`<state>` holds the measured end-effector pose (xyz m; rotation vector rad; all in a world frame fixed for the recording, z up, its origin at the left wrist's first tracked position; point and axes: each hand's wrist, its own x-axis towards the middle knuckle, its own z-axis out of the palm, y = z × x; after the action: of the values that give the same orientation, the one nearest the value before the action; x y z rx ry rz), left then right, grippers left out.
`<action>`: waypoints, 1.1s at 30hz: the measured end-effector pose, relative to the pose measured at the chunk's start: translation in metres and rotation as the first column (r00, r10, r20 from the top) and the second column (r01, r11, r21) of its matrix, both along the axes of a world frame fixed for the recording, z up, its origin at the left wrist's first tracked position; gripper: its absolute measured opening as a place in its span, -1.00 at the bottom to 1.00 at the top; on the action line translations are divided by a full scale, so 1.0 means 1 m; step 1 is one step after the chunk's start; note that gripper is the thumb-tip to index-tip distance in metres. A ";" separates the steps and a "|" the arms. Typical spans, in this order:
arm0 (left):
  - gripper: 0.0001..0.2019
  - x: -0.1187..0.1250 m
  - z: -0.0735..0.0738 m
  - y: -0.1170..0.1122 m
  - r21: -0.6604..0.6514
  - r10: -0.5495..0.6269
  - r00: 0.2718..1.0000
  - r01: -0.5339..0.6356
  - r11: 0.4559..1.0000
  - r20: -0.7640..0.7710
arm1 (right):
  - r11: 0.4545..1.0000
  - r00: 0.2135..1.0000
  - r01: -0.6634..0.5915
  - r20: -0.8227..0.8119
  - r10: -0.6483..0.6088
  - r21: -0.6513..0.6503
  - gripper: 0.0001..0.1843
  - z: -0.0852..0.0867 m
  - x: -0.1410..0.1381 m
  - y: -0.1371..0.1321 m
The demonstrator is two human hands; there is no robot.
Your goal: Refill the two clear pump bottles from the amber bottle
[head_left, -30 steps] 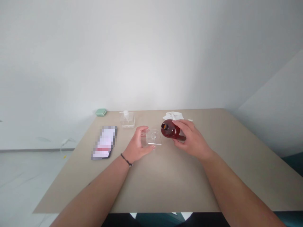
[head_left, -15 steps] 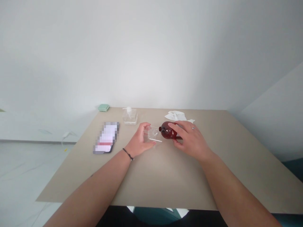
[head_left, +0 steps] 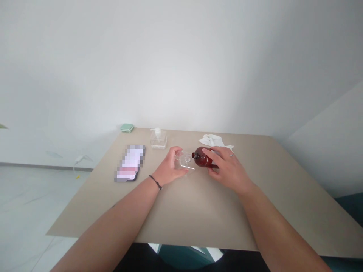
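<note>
The amber-brown bottle (head_left: 203, 157) lies within the grip of the right hand (head_left: 229, 167), tipped well over so that its uncapped neck points left, close to the round opening of the clear square container (head_left: 188, 161), though whether the two touch cannot be told. That container sits between the thumb and fingers of the left hand (head_left: 169, 166), whose grip is spread to the container's width and holds it by opposite sides above the counter (head_left: 193, 211). The right grip is closed around the bottle's body, fingers over the top and thumb on the near side.
</note>
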<state>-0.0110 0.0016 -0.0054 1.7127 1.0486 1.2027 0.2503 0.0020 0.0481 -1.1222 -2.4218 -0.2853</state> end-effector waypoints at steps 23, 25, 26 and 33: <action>-0.29 0.000 -0.002 0.001 -0.003 -0.026 0.999 0.026 1.000 0.024 | 0.988 0.990 -0.054 -0.137 0.035 -0.142 -0.22 -0.004 0.001 0.002; -0.29 0.001 -0.002 0.001 -0.002 -0.025 1.000 0.025 1.000 0.019 | 0.987 0.987 -0.061 -0.155 0.037 -0.150 -0.21 -0.005 0.001 0.002; -0.29 0.001 -0.002 0.002 -0.001 -0.023 1.000 0.023 1.000 0.015 | 0.986 0.986 -0.060 -0.162 0.035 -0.154 -0.20 -0.005 0.001 0.002; -0.30 0.000 0.001 0.001 -0.006 -0.019 1.000 0.019 1.000 -0.004 | 0.988 0.987 -0.053 -0.159 0.029 -0.146 -0.29 -0.010 0.000 0.005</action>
<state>-0.0105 0.0022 -0.0047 1.7180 1.0351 1.1828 0.2499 0.0068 0.0378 -1.1116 -2.3540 -0.0009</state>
